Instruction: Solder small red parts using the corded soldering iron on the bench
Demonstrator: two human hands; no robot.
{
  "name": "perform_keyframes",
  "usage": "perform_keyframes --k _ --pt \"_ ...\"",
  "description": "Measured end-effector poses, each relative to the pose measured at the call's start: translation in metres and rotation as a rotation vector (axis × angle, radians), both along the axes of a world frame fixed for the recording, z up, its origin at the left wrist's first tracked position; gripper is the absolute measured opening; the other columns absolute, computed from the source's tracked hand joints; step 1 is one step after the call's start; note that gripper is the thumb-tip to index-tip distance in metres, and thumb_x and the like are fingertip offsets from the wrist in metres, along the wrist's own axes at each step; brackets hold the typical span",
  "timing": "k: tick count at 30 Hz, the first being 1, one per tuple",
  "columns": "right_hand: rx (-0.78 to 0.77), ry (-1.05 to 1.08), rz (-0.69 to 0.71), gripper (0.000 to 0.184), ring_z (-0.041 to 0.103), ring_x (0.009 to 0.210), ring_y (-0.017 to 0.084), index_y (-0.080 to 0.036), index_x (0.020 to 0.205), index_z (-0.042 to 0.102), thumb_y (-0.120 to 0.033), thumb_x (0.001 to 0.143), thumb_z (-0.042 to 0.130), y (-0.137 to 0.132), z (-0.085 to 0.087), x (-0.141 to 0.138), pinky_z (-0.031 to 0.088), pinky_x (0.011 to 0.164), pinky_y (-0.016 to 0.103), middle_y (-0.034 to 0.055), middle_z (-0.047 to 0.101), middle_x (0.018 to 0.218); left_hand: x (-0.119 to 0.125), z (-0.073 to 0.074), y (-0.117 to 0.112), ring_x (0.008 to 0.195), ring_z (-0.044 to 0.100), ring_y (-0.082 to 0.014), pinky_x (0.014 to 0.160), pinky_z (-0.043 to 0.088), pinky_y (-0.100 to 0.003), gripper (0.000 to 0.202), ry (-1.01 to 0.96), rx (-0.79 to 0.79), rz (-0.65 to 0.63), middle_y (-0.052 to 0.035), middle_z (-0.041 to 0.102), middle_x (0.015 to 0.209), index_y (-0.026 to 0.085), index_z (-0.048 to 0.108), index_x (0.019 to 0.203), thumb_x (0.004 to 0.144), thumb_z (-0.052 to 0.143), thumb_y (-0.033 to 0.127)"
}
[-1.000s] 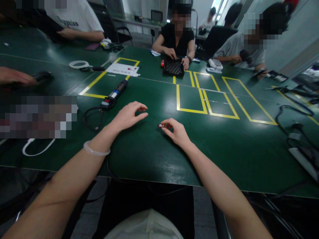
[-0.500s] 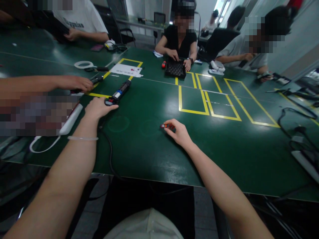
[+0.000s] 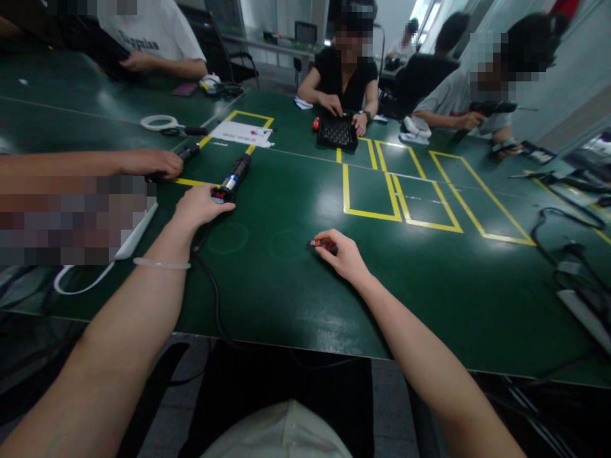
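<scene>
Green table [image 3: 296, 305], glossy with light; black chair [image 3: 417, 73] behind; bright window [image 3: 421, 9]; grey floor [image 3: 391, 401].

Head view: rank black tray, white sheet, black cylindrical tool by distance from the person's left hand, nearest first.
1. Black cylindrical tool: nearest, its near end right at the left hand.
2. White sheet: beyond the tool, farther forward.
3. Black tray: farthest, well to the right of the sheet.

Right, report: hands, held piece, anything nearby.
Left hand at near end of dark tool, grip unclear. Right hand pinching small orange-marked piece. Co-worker's hand near left hand.
</scene>
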State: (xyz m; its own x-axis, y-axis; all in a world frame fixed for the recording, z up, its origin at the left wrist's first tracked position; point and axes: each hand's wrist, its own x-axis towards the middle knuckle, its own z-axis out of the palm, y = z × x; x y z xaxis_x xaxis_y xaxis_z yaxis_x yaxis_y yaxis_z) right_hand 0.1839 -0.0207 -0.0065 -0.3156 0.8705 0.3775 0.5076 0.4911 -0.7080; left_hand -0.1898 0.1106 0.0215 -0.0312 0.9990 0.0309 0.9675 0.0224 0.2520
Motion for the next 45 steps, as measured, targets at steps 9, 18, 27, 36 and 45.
perform_keyframes --k 9,18,27,36,45 --pt "-0.067 0.076 -0.017 0.015 0.06 0.073 0.015 -0.02 0.102 0.064 -0.025 0.088 0.065 -0.001 0.0 -0.001 0.049 0.073 0.029 0.0011 0.066 0.084 0.069 0.007 -0.038 0.108 0.061 -0.0341 0.087 0.049 -0.041 0.072 0.082 0.029 -0.102 -0.0185 0.06 0.124 0.012 0.058 0.13 0.079 0.061 0.064" --pt "-0.06 0.13 -0.034 0.015 0.058 0.073 0.015 -0.021 0.096 0.063 -0.025 0.083 0.069 0.003 -0.003 0.0 0.049 0.073 0.03 0.0016 0.064 0.087 0.136 0.008 -0.079 0.105 0.06 -0.0314 0.087 0.049 -0.039 0.058 0.105 0.085 -0.353 -0.0154 0.061 0.113 0.012 0.058 0.121 0.084 0.059 0.058" --pt "-0.017 0.073 -0.016 0.01 0.057 0.075 0.016 -0.021 0.094 0.06 -0.022 0.085 0.065 0.002 -0.002 -0.002 0.048 0.073 0.029 0.0019 0.062 0.09 0.165 0.007 -0.103 0.1 0.061 -0.0302 0.083 0.048 -0.038 0.051 0.096 0.09 -0.504 -0.0133 0.062 0.11 0.015 0.057 0.118 0.086 0.061 0.054" --pt "-0.022 -0.048 0.027 0.004 0.056 0.076 0.015 -0.022 0.093 0.062 -0.022 0.089 0.062 -0.001 0.0 -0.005 0.046 0.071 0.027 0.0028 0.059 0.095 0.171 0.012 -0.111 0.1 0.062 -0.0299 0.081 0.047 -0.038 0.048 0.081 0.051 -0.556 -0.0129 0.062 0.112 0.017 0.056 0.117 0.086 0.061 0.052" --pt "-0.028 -0.029 0.085 0.01 0.06 0.081 0.015 -0.021 0.098 0.066 -0.019 0.09 0.062 0.001 0.001 0.0 0.049 0.076 0.028 0.0042 0.062 0.099 0.168 0.009 -0.109 0.101 0.062 -0.0305 0.082 0.046 -0.039 0.051 0.067 0.057 -0.56 -0.0133 0.062 0.114 0.018 0.056 0.12 0.085 0.061 0.055"
